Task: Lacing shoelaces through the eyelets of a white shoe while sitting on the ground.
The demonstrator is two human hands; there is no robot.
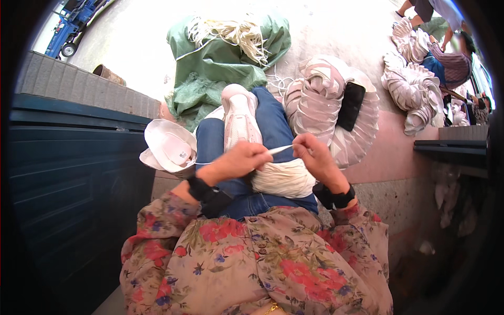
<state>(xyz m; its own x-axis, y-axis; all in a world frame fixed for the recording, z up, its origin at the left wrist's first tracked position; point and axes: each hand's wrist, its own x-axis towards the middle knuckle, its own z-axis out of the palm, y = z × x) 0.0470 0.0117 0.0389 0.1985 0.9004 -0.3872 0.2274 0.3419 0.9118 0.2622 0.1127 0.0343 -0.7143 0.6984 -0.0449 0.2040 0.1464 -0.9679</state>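
Note:
A white shoelace [280, 149] is stretched between my two hands above my lap. My left hand [247, 157] is closed on one part of it, and the fingertips of my right hand [311, 152] pinch its other end. Just beyond my left hand, a pale pink shoe upper [241, 118] lies lengthwise between my thighs, its toe pointing away from me. Under and between my wrists, a thick bundle of cream laces [286, 179] rests across my lap. A thin white cord runs leftward from beneath my left wrist.
Beyond my knees, more loose laces [231, 34] lie on a green sack [210, 63]. Stacked pink uppers [320, 97] stand right, with a black phone [350, 106] on them. A white shoe piece [170, 144] sits left. Other people and upper piles [415, 84] are far right.

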